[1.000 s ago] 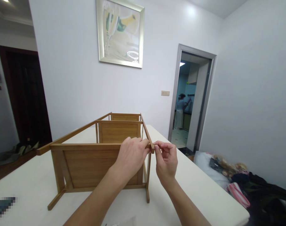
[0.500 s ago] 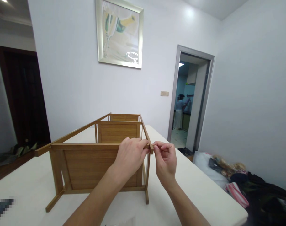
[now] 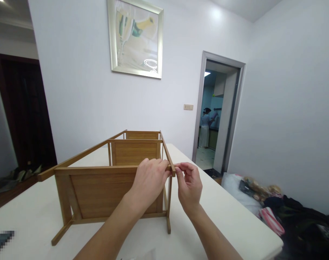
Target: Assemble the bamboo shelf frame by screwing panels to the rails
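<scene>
A wooden shelf (image 3: pixel 105 196) lies on its side on the white surface (image 3: pixel 231 218). The left hand (image 3: pixel 150 177) holds its near top corner (image 3: pixel 173 173). The right hand (image 3: pixel 190 184) pinches right beside it; I can't tell on what.

Framed picture (image 3: pixel 136 39) and switch plate (image 3: pixel 188 107) on wall (image 3: pixel 80 90), person (image 3: pixel 205 126) beyond grey doorframe (image 3: pixel 235 108).
</scene>
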A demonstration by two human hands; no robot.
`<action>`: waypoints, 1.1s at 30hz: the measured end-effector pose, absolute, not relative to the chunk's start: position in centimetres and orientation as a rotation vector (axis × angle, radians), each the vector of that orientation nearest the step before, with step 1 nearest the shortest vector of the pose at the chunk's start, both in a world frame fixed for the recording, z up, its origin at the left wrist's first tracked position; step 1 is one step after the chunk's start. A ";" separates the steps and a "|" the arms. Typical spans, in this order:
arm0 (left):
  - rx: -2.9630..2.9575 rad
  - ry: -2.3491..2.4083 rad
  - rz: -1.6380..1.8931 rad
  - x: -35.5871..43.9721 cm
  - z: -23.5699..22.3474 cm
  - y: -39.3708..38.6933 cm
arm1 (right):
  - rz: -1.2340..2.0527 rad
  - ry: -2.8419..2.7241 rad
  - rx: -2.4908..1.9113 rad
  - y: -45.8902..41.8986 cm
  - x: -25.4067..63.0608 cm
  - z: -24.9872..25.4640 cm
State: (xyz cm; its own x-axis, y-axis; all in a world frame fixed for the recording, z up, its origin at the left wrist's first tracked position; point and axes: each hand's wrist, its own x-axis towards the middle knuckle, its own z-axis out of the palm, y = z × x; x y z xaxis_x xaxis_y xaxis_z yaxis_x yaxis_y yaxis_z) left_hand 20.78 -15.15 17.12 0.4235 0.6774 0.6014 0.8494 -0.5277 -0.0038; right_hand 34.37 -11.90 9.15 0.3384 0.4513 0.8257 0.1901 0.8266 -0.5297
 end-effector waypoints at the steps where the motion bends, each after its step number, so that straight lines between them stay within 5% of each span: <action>1: -2.373 -1.318 -0.787 20.8 17.1 -15.2 | 0.159 -1.255 -0.634 -12.0 34.4 9.2; 33: -2.378 -1.265 -0.727 20.4 17.1 -15.2 | 0.175 -1.487 -0.749 -11.8 34.4 10.0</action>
